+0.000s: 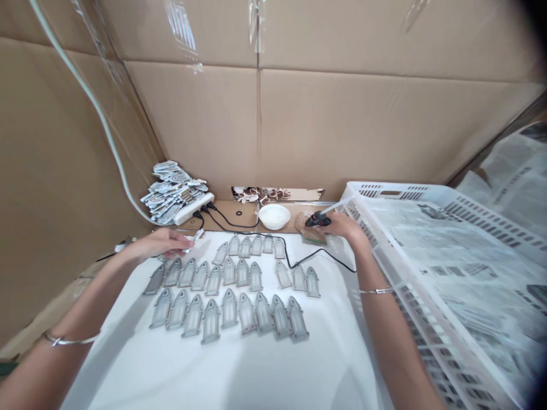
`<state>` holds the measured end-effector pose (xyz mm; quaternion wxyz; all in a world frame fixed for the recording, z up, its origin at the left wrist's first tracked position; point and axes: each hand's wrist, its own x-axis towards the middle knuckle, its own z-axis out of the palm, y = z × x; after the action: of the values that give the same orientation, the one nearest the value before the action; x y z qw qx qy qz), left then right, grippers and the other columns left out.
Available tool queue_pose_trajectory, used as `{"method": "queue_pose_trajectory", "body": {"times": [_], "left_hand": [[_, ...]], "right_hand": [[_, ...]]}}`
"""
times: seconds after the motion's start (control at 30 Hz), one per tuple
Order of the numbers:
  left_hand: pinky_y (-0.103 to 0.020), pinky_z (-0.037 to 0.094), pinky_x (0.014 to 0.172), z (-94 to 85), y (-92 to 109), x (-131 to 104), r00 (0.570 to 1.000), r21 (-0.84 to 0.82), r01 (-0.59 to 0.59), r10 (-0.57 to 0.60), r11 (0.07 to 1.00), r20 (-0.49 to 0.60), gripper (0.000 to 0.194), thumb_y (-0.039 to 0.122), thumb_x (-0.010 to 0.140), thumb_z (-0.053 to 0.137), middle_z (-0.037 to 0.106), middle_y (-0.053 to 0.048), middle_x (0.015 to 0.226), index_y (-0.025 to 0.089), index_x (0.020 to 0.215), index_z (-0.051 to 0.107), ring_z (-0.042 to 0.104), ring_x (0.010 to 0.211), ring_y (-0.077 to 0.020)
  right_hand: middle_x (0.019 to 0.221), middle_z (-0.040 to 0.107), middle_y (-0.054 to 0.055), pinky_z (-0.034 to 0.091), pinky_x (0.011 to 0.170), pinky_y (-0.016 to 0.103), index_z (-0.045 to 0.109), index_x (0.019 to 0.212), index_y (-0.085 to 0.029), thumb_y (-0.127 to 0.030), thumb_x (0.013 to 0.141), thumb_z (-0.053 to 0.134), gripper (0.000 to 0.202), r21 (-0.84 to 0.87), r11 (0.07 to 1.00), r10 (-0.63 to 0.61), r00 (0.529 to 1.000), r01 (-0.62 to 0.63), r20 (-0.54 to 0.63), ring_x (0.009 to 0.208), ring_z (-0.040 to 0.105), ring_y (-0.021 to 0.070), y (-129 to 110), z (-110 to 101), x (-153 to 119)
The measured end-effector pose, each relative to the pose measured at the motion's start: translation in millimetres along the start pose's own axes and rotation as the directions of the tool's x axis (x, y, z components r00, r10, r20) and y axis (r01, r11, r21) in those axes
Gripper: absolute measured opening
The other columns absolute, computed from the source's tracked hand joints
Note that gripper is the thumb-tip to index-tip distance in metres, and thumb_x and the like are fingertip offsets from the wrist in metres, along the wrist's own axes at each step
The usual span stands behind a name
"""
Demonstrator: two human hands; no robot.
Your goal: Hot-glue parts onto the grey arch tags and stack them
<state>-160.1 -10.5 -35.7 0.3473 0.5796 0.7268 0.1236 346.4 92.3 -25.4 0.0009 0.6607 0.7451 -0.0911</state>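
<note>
Tool (317, 219), black w/ pale stick out its back, is in R hand (342, 224), fingers wrapped round handle; grip partly hidden, nozzle hard to make out vs. brown pad (315, 236) just below, can't tell if touching. L hand (159, 242) pinches small white pc (198, 235) b/w thumb & fingertips, near table's back L corner; fingers cover part of it, so full shape n/a. Grey pcs (211, 322) lie in approx. 3 rows on white table (265, 378), b/w both arms; fine detail too small to read.

Black cord (287, 253) runs across table, then lost behind R forearm. Power strip (194, 208) sits back L, one end up against white pile (173, 191); items there overlap, can't sort them. Bowl (274, 217) is L of tool, contents washed out. Slot (277, 195) in cardboard (320, 125) shows only bits of stuff. Crate (391, 190) on R, cut off by frame, newspaper (453, 250) hiding its floor. Both forearms cut off at bottom.
</note>
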Motion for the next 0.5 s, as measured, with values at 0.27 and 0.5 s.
{"method": "queue_pose_trajectory", "body": {"times": [0.27, 0.5], "left_hand": [[-0.033, 0.054, 0.069, 50.8, 69.4, -28.4, 0.963, -0.643, -0.142, 0.254, 0.753, 0.085, 0.055, 0.062, 0.065, 0.071, 0.069, -0.010, 0.103, 0.026, 0.107, 0.071, 0.065, 0.094, -0.0244], [-0.030, 0.051, 0.062, 73.5, 126.4, -18.9, 0.952, -0.739, -0.269, 0.288, 0.618, -0.106, 0.052, 0.057, 0.062, 0.081, 0.069, -0.010, 0.100, 0.023, 0.100, 0.068, 0.065, 0.086, -0.0223]], "right_hand": [[0.110, 0.076, 0.011, 0.049, 0.079, 0.028, 0.076, 0.109, -0.021, -0.046, 0.080, 0.067, 0.040, 0.016, 0.999, 0.037, 0.998, -0.036, -0.055, 0.103, 0.069, 0.0284, -9.1, 1.8, -4.3], [0.113, 0.075, 0.014, 0.048, 0.078, 0.030, 0.075, 0.112, -0.019, -0.043, 0.083, 0.063, 0.039, 0.024, 0.994, 0.106, 0.982, -0.104, -0.158, 0.104, 0.069, 0.0307, -13.6, -8.3, -11.8]]}}
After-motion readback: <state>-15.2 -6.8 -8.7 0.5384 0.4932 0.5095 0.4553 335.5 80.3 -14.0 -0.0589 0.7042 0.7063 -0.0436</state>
